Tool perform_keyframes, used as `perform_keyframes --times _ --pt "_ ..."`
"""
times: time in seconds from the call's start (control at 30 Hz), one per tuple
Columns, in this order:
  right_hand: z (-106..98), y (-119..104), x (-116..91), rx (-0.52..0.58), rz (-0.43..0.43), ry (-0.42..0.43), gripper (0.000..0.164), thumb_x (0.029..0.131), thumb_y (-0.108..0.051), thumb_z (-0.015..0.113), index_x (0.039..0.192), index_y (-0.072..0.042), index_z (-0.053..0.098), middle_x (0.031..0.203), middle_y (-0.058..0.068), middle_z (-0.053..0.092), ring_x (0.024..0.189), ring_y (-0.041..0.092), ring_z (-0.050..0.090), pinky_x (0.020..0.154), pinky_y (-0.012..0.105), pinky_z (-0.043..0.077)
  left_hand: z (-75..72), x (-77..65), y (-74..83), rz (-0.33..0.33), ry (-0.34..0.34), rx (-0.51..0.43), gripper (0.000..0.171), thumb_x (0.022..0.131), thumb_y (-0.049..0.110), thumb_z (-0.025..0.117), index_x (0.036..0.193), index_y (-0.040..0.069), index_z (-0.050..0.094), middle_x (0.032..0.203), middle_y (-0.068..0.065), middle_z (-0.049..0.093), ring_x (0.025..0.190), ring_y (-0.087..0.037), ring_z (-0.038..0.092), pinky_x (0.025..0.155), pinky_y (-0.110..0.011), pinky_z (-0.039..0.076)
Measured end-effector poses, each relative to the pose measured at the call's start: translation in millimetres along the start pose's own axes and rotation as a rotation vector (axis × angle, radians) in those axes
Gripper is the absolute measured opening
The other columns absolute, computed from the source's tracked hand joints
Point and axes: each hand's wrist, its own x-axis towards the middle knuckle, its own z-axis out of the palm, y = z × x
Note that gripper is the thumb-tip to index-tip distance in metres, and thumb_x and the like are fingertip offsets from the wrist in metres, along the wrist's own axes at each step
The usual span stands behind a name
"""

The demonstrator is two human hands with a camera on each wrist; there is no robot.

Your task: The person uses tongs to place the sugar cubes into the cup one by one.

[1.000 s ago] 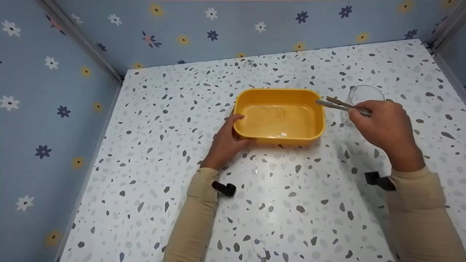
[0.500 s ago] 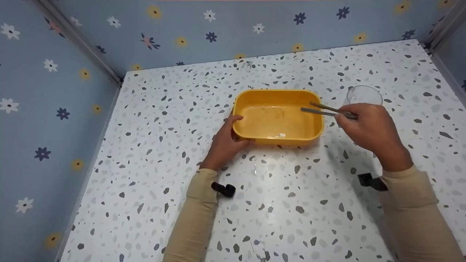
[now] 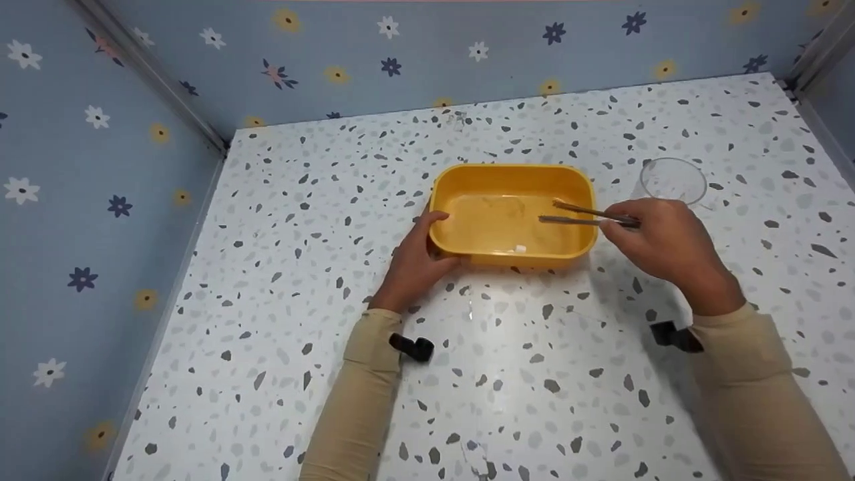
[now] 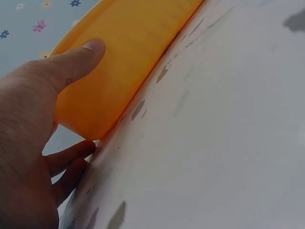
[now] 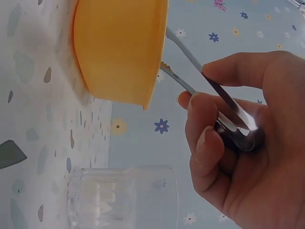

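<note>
My left hand (image 3: pixel 415 259) grips the left end of a yellow plastic tub (image 3: pixel 514 175). In the left wrist view its thumb presses the tub's outer wall (image 4: pixel 128 57) and two fingers reach low by the bottom corner. My right hand (image 3: pixel 671 244) pinches a pair of metal tongs (image 3: pixel 574 221) near their bent end. The tongs' tips are spread apart and reach over the tub's right rim into it, with nothing between them. One small white piece (image 3: pixel 520 248) lies in the tub near its front wall.
A clear glass (image 5: pixel 152 193) stands right of the tub, partly behind my right hand in the head view; white pieces (image 5: pixel 97 202) show inside it. The speckled white table (image 3: pixel 300 234) meets flowered blue panels (image 3: pixel 441 53) at the back and left.
My right hand has moved left and slightly toward me, carrying the tongs from beside the glass to over the tub. The tongs' arms are spread wider. My left hand and the tub stay put.
</note>
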Motion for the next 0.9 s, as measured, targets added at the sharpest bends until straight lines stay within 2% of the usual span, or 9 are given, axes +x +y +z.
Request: perform_keyframes --times 0.13,0.27,0.43,0.73,0.9 --pt "1 -2 2 0.005 -0.007 -0.026 0.028 0.096 -0.024 0.064 0.108 -0.002 0.077 0.102 0.017 0.074 0.088 0.031 0.069 0.074 0.052 0.055 0.2 -0.3 -1.1 0.01 0.002 -0.008 0.077 0.079 0.041 0.085 0.142 0.032 0.043 0.155 0.004 0.04 0.133 -0.008 0.044 0.111 -0.029 0.035" --pt "1 -5 6 0.004 -0.004 -0.047 0.03 0.096 -0.025 0.062 0.11 -0.002 0.076 0.104 0.017 0.073 0.09 0.031 0.068 0.075 0.052 0.056 -0.2 -0.4 -2.4 0.019 0.004 -0.016 0.076 0.079 0.038 0.086 0.142 0.032 0.043 0.157 0.004 0.038 0.136 -0.01 0.042 0.112 -0.029 0.034" --pt "1 -8 11 -0.004 -0.001 -0.064 0.031 0.096 -0.025 0.061 0.111 -0.002 0.076 0.104 0.016 0.073 0.086 0.028 0.067 0.072 0.048 0.055 -0.2 1.9 -0.7 0.023 0.0 -0.008 0.077 0.079 0.039 0.085 0.143 0.031 0.043 0.156 0.003 0.04 0.136 -0.009 0.042 0.112 -0.027 0.033" --pt "5 -7 16 -0.017 -0.038 -0.095 0.029 0.095 -0.023 0.063 0.109 -0.002 0.077 0.099 0.013 0.074 0.078 0.024 0.064 0.067 0.041 0.051 -0.6 3.0 1.0 0.021 -0.005 -0.023 0.076 0.08 0.04 0.084 0.143 0.032 0.042 0.153 0.003 0.043 0.131 -0.01 0.047 0.11 -0.028 0.037" --pt "7 -5 19 -0.031 -0.078 -0.13 0.027 0.093 -0.02 0.064 0.107 -0.002 0.077 0.098 0.011 0.074 0.079 0.022 0.065 0.07 0.042 0.052 -0.9 0.3 1.5 0.006 -0.004 -0.015 0.077 0.08 0.04 0.084 0.143 0.029 0.042 0.153 0.003 0.044 0.13 -0.008 0.047 0.109 -0.026 0.036"
